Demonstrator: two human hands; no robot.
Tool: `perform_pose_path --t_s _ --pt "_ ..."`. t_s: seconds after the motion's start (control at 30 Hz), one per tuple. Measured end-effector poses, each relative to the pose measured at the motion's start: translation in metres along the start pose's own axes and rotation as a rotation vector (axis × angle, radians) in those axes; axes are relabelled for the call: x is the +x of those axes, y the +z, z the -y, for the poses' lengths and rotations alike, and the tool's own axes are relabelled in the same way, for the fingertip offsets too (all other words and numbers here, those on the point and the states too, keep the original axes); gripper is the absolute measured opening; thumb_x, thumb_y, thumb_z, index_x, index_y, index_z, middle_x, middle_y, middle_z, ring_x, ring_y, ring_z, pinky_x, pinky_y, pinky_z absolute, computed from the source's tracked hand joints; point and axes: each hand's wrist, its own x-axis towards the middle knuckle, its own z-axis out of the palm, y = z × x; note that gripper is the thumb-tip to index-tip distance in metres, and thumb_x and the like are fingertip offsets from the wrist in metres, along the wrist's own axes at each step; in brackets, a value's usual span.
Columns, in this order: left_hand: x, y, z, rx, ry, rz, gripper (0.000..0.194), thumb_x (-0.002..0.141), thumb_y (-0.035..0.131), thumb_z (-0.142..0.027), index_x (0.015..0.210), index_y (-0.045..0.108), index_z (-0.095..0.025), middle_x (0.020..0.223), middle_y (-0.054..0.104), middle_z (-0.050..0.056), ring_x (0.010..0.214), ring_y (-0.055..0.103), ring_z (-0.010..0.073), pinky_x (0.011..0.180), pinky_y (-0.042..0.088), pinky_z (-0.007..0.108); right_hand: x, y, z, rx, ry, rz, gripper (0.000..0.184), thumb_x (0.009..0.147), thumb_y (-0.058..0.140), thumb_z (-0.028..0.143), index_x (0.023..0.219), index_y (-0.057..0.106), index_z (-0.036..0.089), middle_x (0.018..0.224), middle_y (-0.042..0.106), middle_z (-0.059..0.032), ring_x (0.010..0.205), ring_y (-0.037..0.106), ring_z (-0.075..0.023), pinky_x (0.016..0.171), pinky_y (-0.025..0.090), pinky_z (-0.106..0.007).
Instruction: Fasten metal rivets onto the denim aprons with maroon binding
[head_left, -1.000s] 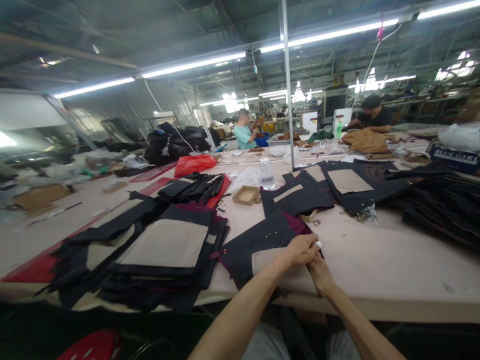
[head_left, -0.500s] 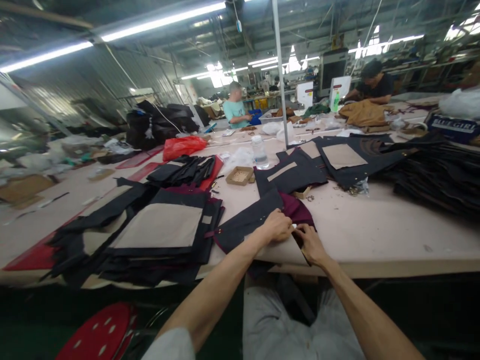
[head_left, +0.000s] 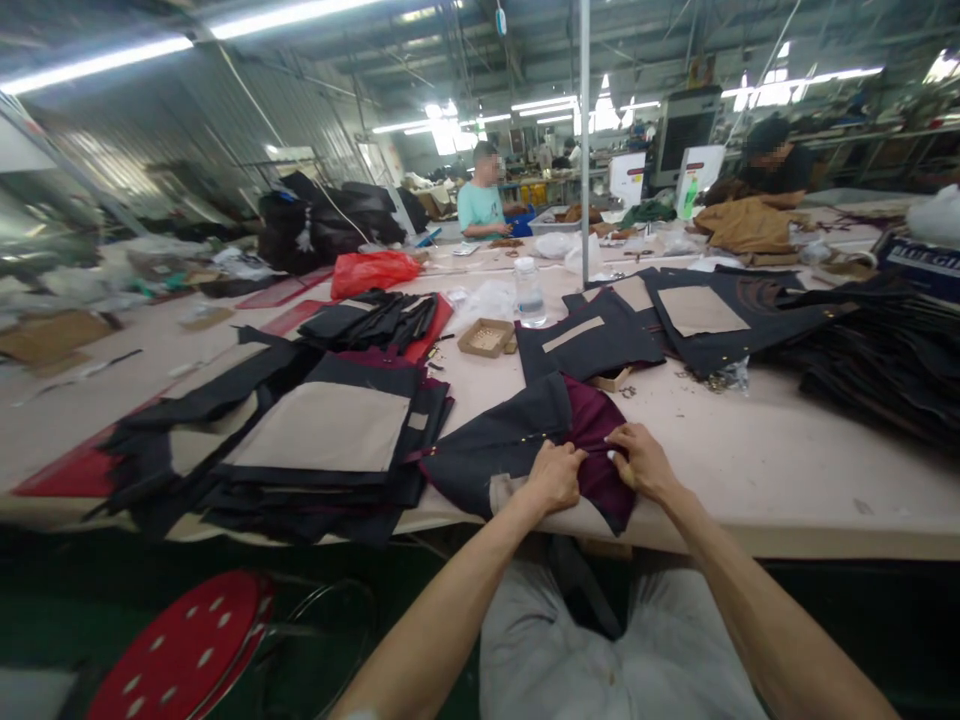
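A dark grey fabric piece [head_left: 491,435] with maroon lining [head_left: 592,415] lies at the table's front edge, with small shiny metal bits along it. My left hand [head_left: 559,475] is closed on its lower middle, the fingertips at the border of grey and maroon. At the right side of the lining, my right hand [head_left: 643,460] pinches the maroon cloth between thumb and fingers. Something white covers one of its fingertips. A beige patch [head_left: 504,490] shows just left of my left hand. What lies under my fingers is hidden.
Stacked dark panels with beige patches [head_left: 322,425] lie to the left. Beyond the work sit a small box of bits [head_left: 486,337], a clear bottle [head_left: 529,295] and more panels [head_left: 596,335]. A metal pole [head_left: 585,150] rises behind; two people work farther back.
The fabric has been opened out, so more maroon lining shows toward the front edge. My right hand has shifted slightly right and up, and the camera view has turned a little.
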Motion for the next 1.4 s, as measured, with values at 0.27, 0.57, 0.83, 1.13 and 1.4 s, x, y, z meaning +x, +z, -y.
perform_pose_path --t_s 0.27,0.57,0.83,1.13,1.4 --pt "0.005 -0.014 0.015 0.051 0.139 0.037 0.021 0.065 0.068 -0.020 0.086 0.072 -0.015 0.097 0.065 0.016 0.101 0.057 0.0324 0.095 0.035 0.047 0.018 -0.009 -0.020 -0.159 -0.025 0.282 0.028 0.076 0.062 0.012 0.099 0.075 0.020 0.099 0.068 -0.0089 0.096 0.060 -0.0241 0.088 0.045 -0.033" --pt "0.029 0.014 -0.005 -0.059 -0.046 -0.095 0.024 0.082 0.057 -0.019 0.105 0.065 -0.017 0.109 0.059 0.013 0.100 0.053 0.0275 0.088 0.041 0.041 0.031 0.001 -0.027 -0.020 -0.039 0.318 0.035 0.061 0.054 0.001 0.088 0.066 0.019 0.086 0.065 -0.0034 0.083 0.057 -0.0197 0.076 0.043 -0.029" --pt "0.024 0.034 0.000 -0.120 -0.058 -0.189 0.029 0.082 0.054 -0.012 0.110 0.058 -0.018 0.111 0.055 0.011 0.103 0.050 0.0260 0.088 0.042 0.040 0.027 0.013 -0.041 0.067 -0.030 0.279 0.030 0.066 0.061 0.008 0.092 0.068 0.020 0.088 0.065 -0.0027 0.082 0.056 -0.0196 0.078 0.042 -0.030" --pt "0.026 0.045 -0.005 -0.046 -0.082 -0.291 0.021 0.090 0.047 -0.009 0.107 0.056 -0.018 0.107 0.055 0.011 0.100 0.050 0.0257 0.086 0.042 0.039 0.024 0.018 -0.040 -0.010 -0.097 0.241 0.036 0.074 0.060 0.004 0.103 0.068 0.024 0.096 0.065 -0.0049 0.092 0.057 -0.0230 0.086 0.045 -0.035" --pt "0.029 0.046 -0.006 -0.056 -0.099 -0.348 0.023 0.088 0.045 -0.007 0.105 0.056 -0.016 0.101 0.059 0.012 0.093 0.051 0.0263 0.084 0.040 0.040 0.015 0.021 -0.032 0.096 -0.059 0.130 0.022 0.082 0.057 0.013 0.099 0.068 0.023 0.098 0.067 -0.0063 0.092 0.058 -0.0238 0.086 0.046 -0.038"
